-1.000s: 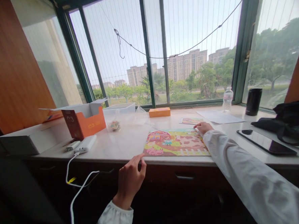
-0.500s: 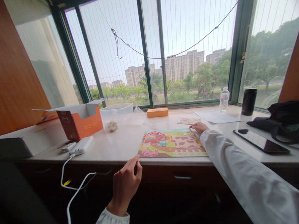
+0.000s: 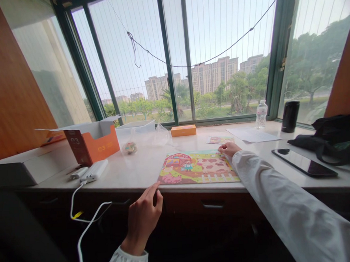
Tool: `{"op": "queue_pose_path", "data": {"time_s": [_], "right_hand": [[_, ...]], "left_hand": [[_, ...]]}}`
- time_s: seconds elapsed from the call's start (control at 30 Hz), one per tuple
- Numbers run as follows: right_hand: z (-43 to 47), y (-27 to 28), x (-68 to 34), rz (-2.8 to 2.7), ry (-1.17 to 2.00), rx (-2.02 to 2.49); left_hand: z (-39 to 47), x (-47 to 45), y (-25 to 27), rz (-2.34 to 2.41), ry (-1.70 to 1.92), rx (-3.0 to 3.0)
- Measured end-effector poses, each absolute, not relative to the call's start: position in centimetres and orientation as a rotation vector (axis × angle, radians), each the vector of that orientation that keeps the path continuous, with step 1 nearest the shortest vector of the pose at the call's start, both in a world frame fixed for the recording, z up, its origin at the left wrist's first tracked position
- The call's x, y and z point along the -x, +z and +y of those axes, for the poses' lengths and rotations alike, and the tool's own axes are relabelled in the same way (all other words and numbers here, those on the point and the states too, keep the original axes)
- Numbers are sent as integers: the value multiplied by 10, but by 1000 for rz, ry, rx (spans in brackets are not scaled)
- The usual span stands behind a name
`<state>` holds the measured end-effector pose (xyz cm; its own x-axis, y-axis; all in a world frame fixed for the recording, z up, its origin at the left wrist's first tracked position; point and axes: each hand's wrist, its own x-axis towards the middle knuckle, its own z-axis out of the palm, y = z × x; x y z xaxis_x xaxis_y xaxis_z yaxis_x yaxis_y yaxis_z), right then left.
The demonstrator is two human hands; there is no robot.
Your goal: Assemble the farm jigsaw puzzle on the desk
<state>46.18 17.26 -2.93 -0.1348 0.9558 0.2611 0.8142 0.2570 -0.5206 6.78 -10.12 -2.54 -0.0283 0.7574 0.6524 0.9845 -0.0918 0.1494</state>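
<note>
A flat farm picture board [image 3: 195, 169], printed with a red barn, a cow-spotted shape and a white fence, lies along the counter's front edge. At its near left corner, the fingertips of my left hand [image 3: 144, 216] are closed on the edge; my thumb is partly tucked below. The far right corner is under the bent fingers of my right hand [image 3: 229, 148], which pinch the edge; their tips are partly hidden. Just beyond the right hand is a small printed card [image 3: 221, 139] with similar colours.
Left on the counter [image 3: 136, 171] are an orange box [image 3: 100, 145], a white adapter [image 3: 94, 171] with cable, a clear bin [image 3: 136, 129] and a bag of small pieces [image 3: 130, 148]. An orange carton [image 3: 183, 131] stands behind; a phone [image 3: 303, 162], bottle [image 3: 261, 116] and black tumbler [image 3: 290, 117] are right.
The picture board has slid slightly left, and both hands have moved left with it. The camera view has shifted a little too.
</note>
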Motion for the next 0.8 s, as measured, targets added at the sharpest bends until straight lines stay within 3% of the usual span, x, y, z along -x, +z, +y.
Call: {"op": "queue_pose_path", "data": {"time_s": [0.27,0.63,0.8], "right_hand": [[165,-23,-458,-2038,216,1699],[163,-17,-459,-2218,446,1414],[157,-10,-461,-2319,713,1328]], "left_hand": [[-102,-68,-24,-1832,-845,1895],[-103,-68,-23,-1850,-828,1883],[-103,-67,-24,-1851,-829,1890]]}}
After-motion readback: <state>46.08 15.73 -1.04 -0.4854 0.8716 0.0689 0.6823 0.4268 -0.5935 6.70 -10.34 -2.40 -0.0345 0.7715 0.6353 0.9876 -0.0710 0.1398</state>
